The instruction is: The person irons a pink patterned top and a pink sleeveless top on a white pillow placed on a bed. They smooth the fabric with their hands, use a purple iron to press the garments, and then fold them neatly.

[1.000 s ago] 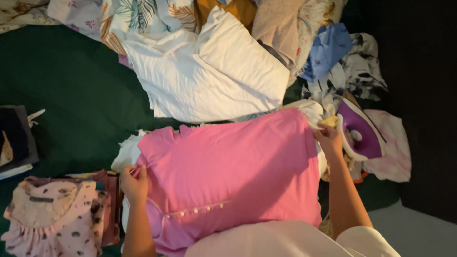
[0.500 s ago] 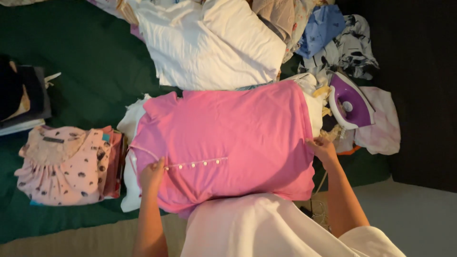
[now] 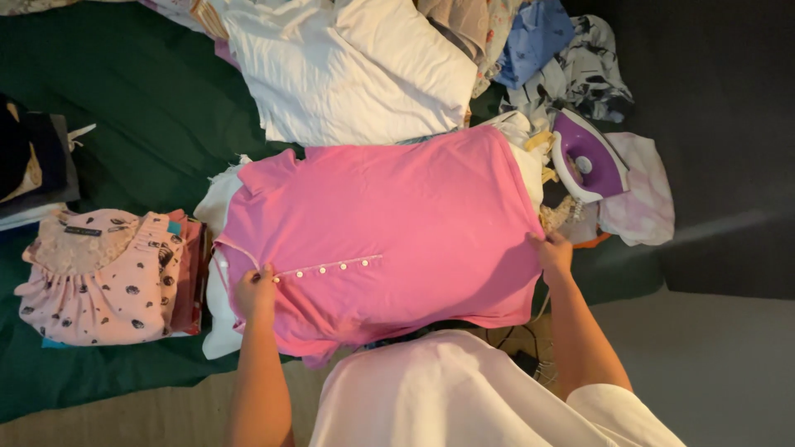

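A pink shirt point(image 3: 389, 223) with a row of small white buttons lies spread flat over a white padded cloth point(image 3: 217, 273). My left hand point(image 3: 255, 290) pinches the shirt at its collar end, beside the button row. My right hand point(image 3: 552, 252) grips the shirt's hem at the right edge. A purple and white iron point(image 3: 584, 157) stands just beyond the right hand, apart from the shirt.
A folded stack topped by a pink spotted garment point(image 3: 103, 277) sits at the left on the green blanket point(image 3: 141, 108). White clothing point(image 3: 356, 66) lies behind the shirt. Blue and patterned clothes point(image 3: 555, 50) pile at the back right. Dark folded items point(image 3: 33, 161) rest far left.
Both hands slid along the shirt toward me: the left from the sleeve side to the button row, the right from near the iron to the hem. The view shifted.
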